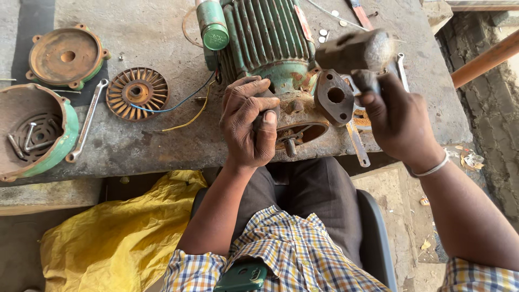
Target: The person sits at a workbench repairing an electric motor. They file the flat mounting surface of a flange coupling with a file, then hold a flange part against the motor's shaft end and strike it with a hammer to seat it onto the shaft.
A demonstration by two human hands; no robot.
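L hand [250, 125] clenched on motor [273, 51] end at worktop [146, 32] edge. R hand [397, 121] at 3 o'clock grasps raised hammer [354, 51]. Fan [137, 93], spanner [86, 120] at 9.

Repair workshop: concrete bench [135, 146], stripped motor [270, 38], spanner [86, 120] (rusty parts).

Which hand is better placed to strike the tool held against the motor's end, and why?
Probably the right hand: it grips the raised hammer just above the green motor. The left hand is closed around a tool, mostly hidden, pressed to the rusty end.
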